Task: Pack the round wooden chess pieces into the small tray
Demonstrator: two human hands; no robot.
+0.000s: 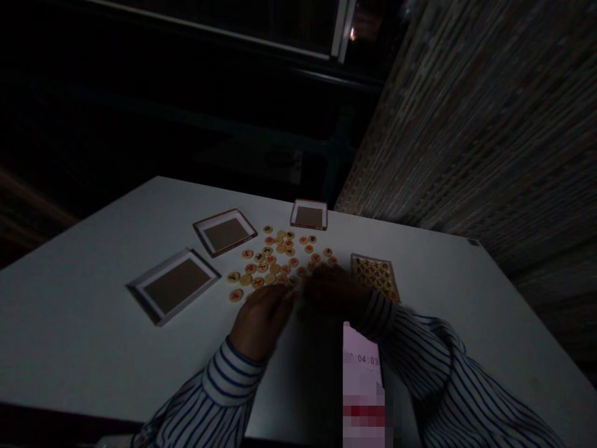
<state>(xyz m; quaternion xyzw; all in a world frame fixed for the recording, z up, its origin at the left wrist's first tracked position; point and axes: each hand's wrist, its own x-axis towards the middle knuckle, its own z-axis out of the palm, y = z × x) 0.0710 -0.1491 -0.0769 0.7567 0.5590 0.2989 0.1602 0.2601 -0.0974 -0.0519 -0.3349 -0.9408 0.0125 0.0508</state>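
Round wooden xiangqi pieces (247,268) lie loosely scattered on the white table, some showing red or black characters and some blank. My left hand (265,316) is at the near edge of the pile, its fingers curled together. A pale bit shows by its fingertips, too dim to make out. Just right of it, my right hand (333,289) reaches over the near right of the pile, back upward. Deep shadow hides its fingers. Beyond my right wrist stands a small box (394,274) holding rows of pieces with dark characters and a reddish one at the near corner.
Three shallow open boxes stand around the pile: a near-left box (180,286), a far-left box (226,233) and a back box (308,216). A lit phone (361,367) lies by my right forearm on the white table (84,311). A strand curtain (466,124) hangs at right.
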